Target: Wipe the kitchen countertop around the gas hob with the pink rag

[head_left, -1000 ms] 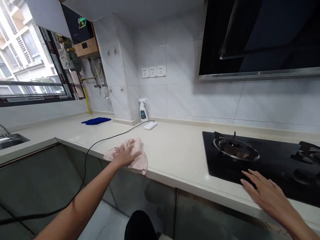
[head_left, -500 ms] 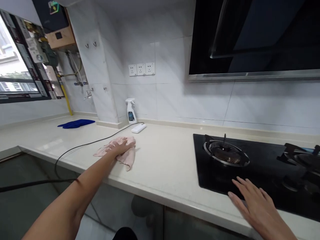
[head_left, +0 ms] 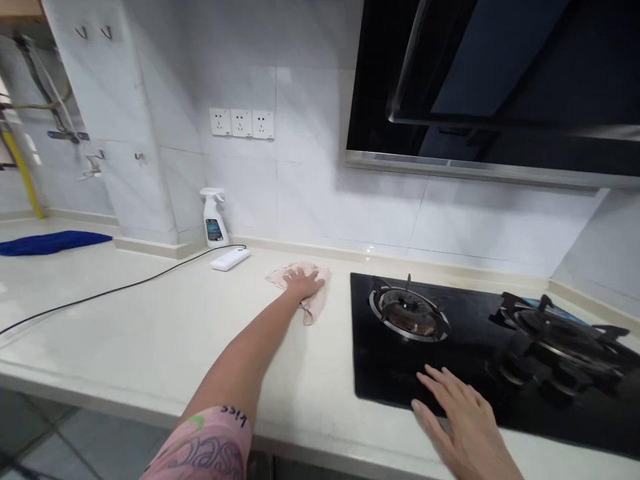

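Note:
My left hand (head_left: 301,283) lies flat on a pale pink cloth (head_left: 315,310), fingers spread, pressing it against the light countertop (head_left: 250,360). The cloth is rumpled, and its edges show around the hand. To the right, my right hand (head_left: 463,417) is open with its fingers stretched out over the front edge of a black gas stove (head_left: 380,373). It holds nothing; whether its fingertips touch the glass I cannot tell.
A white spray bottle (head_left: 214,220) stands by the wall, near a white power bank (head_left: 230,259) with a black cable (head_left: 125,285). A blue cloth (head_left: 55,243) lies at the far left. A dark range hood (head_left: 475,80) overhangs the burners (head_left: 410,313).
My left hand has slid the pink cloth right along the counter, toward the stove and the back wall. My right hand remains by the stove's front edge. The view has turned right.

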